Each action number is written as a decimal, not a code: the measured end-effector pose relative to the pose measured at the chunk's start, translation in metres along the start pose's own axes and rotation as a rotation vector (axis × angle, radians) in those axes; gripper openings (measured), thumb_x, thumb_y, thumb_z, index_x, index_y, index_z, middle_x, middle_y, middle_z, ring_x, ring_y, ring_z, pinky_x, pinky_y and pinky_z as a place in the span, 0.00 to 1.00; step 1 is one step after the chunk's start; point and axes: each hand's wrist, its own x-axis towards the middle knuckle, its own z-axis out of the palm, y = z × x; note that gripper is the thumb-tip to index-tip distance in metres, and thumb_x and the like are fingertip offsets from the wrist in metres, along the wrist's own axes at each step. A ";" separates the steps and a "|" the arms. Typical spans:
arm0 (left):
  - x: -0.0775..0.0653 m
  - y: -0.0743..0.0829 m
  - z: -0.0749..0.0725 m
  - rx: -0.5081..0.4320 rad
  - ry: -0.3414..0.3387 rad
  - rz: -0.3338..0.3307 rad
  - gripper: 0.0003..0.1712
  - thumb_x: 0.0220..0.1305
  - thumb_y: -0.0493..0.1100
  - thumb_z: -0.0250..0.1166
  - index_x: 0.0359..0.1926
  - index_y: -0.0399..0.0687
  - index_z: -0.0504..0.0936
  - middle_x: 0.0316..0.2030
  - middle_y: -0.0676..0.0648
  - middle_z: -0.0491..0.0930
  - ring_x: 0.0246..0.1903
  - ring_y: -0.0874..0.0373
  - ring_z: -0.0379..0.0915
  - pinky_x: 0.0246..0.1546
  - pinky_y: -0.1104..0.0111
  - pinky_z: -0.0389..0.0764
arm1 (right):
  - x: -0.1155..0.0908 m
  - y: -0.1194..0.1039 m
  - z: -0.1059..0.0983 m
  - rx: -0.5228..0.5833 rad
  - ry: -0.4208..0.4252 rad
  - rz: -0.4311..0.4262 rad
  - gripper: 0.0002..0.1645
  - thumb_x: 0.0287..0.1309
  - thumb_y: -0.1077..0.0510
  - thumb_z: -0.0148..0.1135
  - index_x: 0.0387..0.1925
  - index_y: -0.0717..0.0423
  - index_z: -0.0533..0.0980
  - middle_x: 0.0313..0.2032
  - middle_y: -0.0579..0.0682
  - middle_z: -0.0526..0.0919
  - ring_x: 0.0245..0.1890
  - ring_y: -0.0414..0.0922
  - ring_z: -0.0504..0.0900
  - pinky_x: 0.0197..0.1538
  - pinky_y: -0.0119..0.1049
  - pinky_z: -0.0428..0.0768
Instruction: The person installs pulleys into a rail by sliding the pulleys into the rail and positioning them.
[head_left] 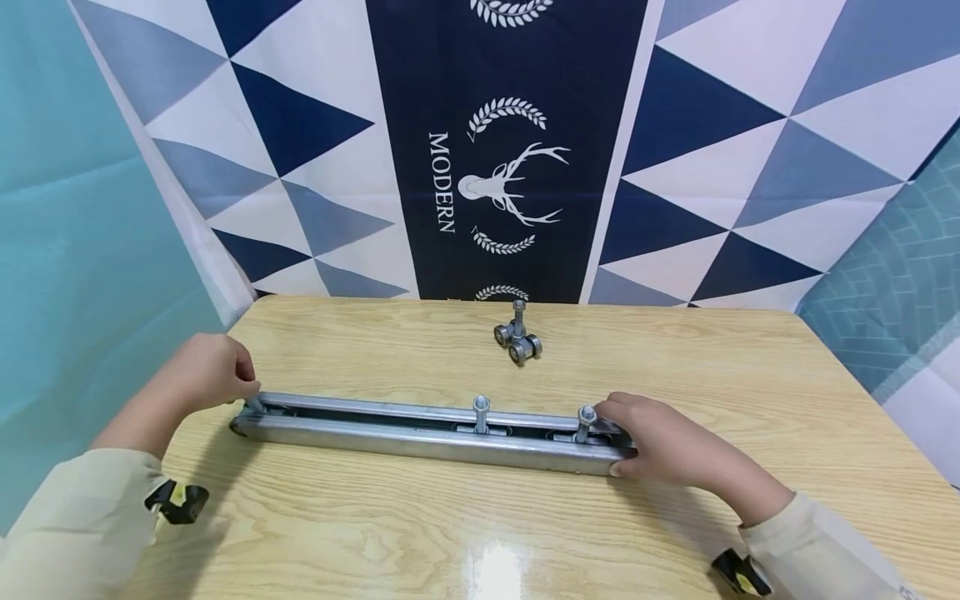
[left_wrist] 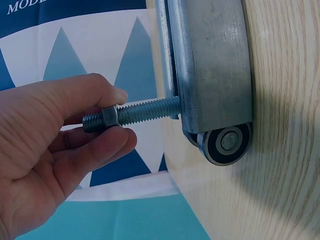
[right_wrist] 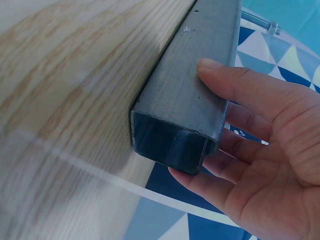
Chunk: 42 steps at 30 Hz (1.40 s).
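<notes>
A grey metal C-shaped rail (head_left: 420, 447) lies across the wooden table, its slot facing up. At its left end my left hand (head_left: 213, 371) pinches the nut end of a threaded bolt (left_wrist: 150, 111). That bolt belongs to a roller trolley, one of whose wheels (left_wrist: 227, 145) sticks out past the rail end. My right hand (head_left: 667, 437) holds the rail's right end, thumb on the near wall and fingers on the far side. Two more trolley bolts, a middle one (head_left: 481, 414) and a right one (head_left: 586, 425), rise from the slot. Their wheels are hidden inside.
Behind the rail, near the table's back edge, a loose roller trolley (head_left: 519, 335) stands with its bolt upright. A patterned cloth (head_left: 517, 167) hangs behind the wooden table (head_left: 360, 533).
</notes>
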 end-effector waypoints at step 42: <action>0.012 0.055 0.011 0.005 0.053 0.120 0.14 0.53 0.37 0.70 0.15 0.53 0.79 0.14 0.58 0.73 0.17 0.62 0.66 0.23 0.64 0.72 | 0.000 0.002 0.001 -0.001 0.003 -0.010 0.36 0.38 0.58 0.81 0.52 0.64 0.77 0.44 0.51 0.79 0.43 0.48 0.80 0.44 0.47 0.80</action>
